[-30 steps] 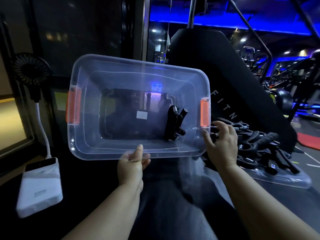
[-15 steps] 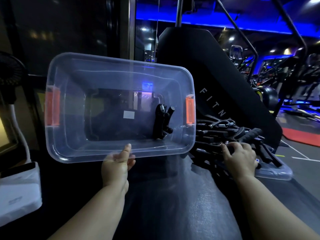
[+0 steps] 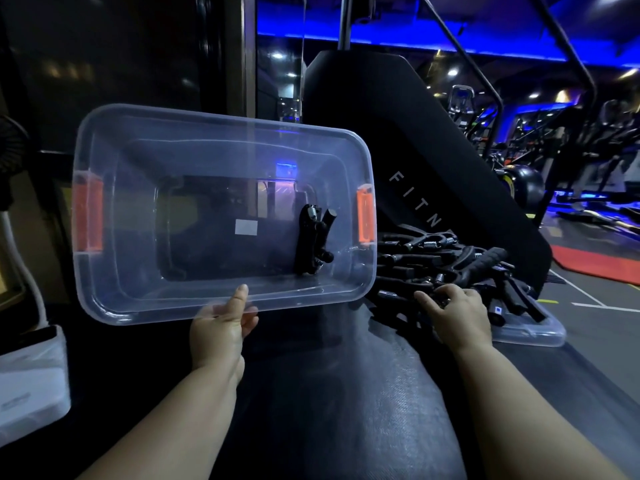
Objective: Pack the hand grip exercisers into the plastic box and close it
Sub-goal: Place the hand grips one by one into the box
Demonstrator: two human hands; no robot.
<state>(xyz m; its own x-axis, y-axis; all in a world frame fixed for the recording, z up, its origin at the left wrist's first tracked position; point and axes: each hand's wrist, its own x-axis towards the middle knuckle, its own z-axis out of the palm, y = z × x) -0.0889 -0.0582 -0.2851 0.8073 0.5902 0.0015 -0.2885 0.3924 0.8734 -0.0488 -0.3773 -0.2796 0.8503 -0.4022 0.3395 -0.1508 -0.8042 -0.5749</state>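
Head view: a dim gym seen from above the person's forearms, read from left to right.
Far left: a white device lies low at the frame edge, apart from the work.
Left hand: closed on the near rim of the plastic box, thumb up against the wall, tipping its open side toward the camera.
Plastic box: clear, thin-walled, orange latches at both ends; probably light and a bit flexible, best held by the rim or the latch ends.
Inside the box: one black exerciser rests near the right end.
Right hand: palm down on the pile of hand grip exercisers, fingers curled into it; whether one is gripped cannot be told.
Pile: lies on the clear lid, just right of the box.
Handling: stiff sprung handles, likely to tangle; take one by a padded handle.
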